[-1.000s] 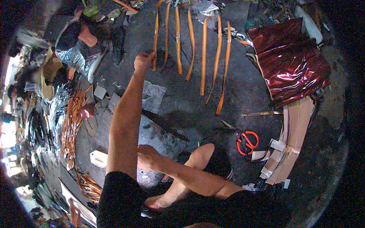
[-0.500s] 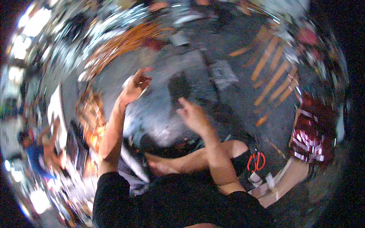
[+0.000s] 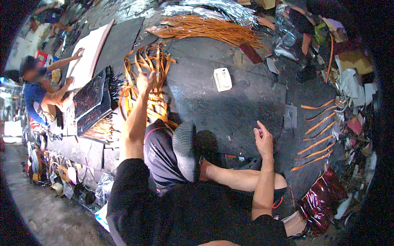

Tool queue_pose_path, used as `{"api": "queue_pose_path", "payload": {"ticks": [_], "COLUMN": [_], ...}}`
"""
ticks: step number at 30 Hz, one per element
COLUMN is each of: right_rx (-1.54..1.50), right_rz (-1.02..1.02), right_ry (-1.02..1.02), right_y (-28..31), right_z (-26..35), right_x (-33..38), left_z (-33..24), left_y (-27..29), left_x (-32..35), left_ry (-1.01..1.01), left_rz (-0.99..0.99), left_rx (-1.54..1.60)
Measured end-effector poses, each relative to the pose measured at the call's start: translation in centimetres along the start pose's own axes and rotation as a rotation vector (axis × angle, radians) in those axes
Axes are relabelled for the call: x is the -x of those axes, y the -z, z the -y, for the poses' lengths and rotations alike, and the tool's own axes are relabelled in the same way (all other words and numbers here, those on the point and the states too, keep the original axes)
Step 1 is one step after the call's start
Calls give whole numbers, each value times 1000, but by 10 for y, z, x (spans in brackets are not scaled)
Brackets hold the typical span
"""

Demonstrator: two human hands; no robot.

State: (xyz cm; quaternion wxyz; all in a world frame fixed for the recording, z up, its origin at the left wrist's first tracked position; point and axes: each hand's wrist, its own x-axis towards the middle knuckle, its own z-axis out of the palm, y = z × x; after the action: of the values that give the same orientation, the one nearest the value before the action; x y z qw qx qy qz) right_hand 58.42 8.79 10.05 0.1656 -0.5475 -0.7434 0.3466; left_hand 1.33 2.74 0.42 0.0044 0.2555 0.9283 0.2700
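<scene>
My left hand [image 3: 145,83] reaches into a tangled bundle of glossy orange-brown straps [image 3: 163,107] on the left. Its fingers curl in among the loops, closed on straps as far as they show. To the right, my right hand [image 3: 264,141] hangs over the dark floor mat with fingers apart and nothing in it. Between the hands, farther off, lies a small white rectangular tray [image 3: 223,79]. My dark-soled shoe [image 3: 184,151] rests just below the strap bundle.
A co-worker in blue [image 3: 39,96] sits at far left, hands on a white board [image 3: 91,51]. Dark sheets [image 3: 92,102] lie nearby. Long brown strips [image 3: 205,30] spread at the back; several short strips [image 3: 318,133] lie right, beside scrap and a shiny red bundle [image 3: 322,199].
My view has swung left and the blur has cleared. My left hand has gone from above the grey mat to the orange-brown straps. My right hand now hangs farther from the left.
</scene>
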Motion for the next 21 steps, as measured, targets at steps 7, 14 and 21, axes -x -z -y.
{"api": "queue_pose_path", "payload": {"ticks": [7, 14, 21], "right_rx": [-67, -552, -495], "right_rz": [71, 185, 620], "right_ry": [22, 322, 479], "right_y": [-16, -45, -61], "right_z": [17, 168, 220], "right_x": [3, -24, -65], "left_z": [-4, -123, -184], "left_y": [45, 232, 209], "left_x": [-56, 6, 106], "left_ry": [-5, -580, -768], "left_rz": [90, 597, 949], "left_rx": [544, 370, 218]}}
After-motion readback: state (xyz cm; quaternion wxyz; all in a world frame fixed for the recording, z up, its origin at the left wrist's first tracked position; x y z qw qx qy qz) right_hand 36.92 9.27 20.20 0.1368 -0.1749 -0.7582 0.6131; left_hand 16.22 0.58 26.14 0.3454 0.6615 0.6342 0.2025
